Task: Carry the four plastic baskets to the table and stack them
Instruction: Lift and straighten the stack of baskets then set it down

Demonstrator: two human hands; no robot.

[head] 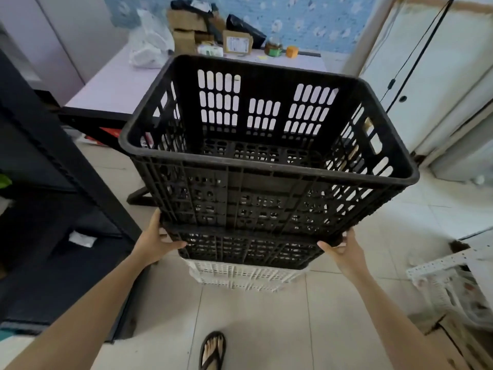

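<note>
A person stands on the tiled floor holding a nested stack of plastic baskets up in front of them, clear of the ground. The top black basket is the largest in view, open and empty, tilted slightly toward the right. A second black basket sits under it, and white baskets peek out at the bottom; how many white ones there are I cannot tell.

The left hand grips the left side of the stack, its fingers curled around the rim of the lower black basket. The right hand does the same on the right, thumb pressed along the edge, the other fingers wrapped out of sight behind.

Ahead, beyond the stack, stands the pale counter, with cardboard boxes and a white plastic bag at its far end. A dark shelf unit runs along the left. One foot in a black sandal shows below.
</note>
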